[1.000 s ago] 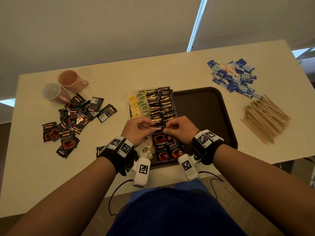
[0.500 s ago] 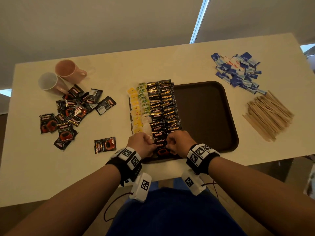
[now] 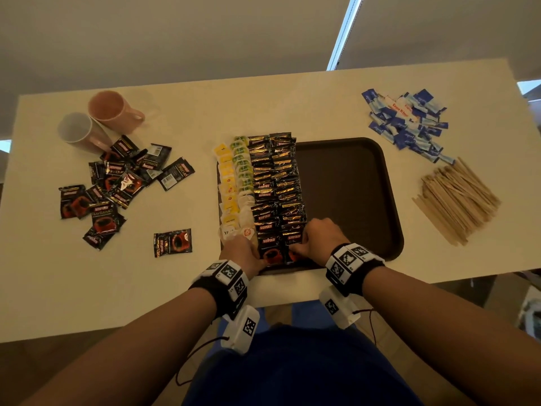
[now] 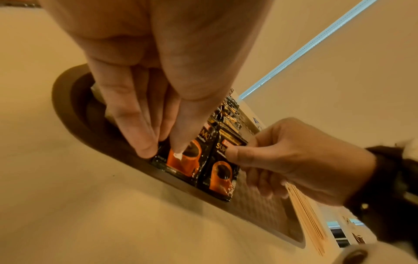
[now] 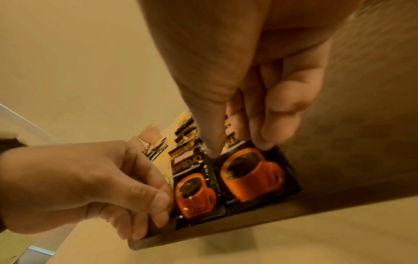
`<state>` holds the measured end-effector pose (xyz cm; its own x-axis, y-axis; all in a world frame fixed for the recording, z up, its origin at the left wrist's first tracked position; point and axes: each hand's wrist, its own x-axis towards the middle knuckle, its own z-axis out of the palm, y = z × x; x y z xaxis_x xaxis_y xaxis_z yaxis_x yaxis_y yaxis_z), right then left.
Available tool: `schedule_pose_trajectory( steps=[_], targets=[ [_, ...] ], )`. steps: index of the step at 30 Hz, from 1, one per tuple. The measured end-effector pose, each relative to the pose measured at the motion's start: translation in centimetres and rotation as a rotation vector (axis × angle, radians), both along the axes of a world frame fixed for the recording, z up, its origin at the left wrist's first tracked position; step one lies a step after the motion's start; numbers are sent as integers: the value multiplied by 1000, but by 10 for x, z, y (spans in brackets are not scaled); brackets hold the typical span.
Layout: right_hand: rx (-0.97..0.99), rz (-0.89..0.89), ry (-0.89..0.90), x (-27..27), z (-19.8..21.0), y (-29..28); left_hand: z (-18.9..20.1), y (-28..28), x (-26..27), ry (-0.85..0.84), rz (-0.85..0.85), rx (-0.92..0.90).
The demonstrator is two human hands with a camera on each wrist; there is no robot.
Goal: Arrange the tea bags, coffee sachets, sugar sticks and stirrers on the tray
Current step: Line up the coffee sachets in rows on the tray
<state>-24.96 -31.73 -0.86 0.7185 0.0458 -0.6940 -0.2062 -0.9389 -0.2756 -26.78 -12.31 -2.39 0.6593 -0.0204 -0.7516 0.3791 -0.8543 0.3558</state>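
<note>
Two sachets (image 5: 226, 184), judged light, thin and slippery, were pinched at their outer edges on the tray (image 3: 392, 230): one by the left hand (image 3: 243, 250), one by the right hand (image 3: 319, 238).

The rectangular plastic tray (image 3: 351, 200) is dark brown. Foil coffee sachets (image 3: 272, 253) are black with orange-red cup prints and gold bands. Paper tea bags (image 3: 227, 183) are yellow, green and white. Sugar sticks (image 3: 407, 121) are blue and white. Wooden stirrers (image 3: 456, 197) are pale tan, the table (image 3: 263, 98) cream, a ceramic mug (image 3: 112, 111) pink.
</note>
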Motion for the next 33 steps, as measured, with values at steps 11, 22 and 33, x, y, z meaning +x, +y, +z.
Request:
schedule_pose_trajectory(
  steps=[11, 22, 33],
  targets=[
    [-30, 4, 74, -1, -16, -7, -2, -6, 7, 4, -82, 73],
    [3, -127, 35, -5, -19, -12, -7, -13, 9, -117, -36, 79],
    [74, -222, 0, 2, -21, -14, -12, -18, 14, -92, -39, 109]
  ],
)
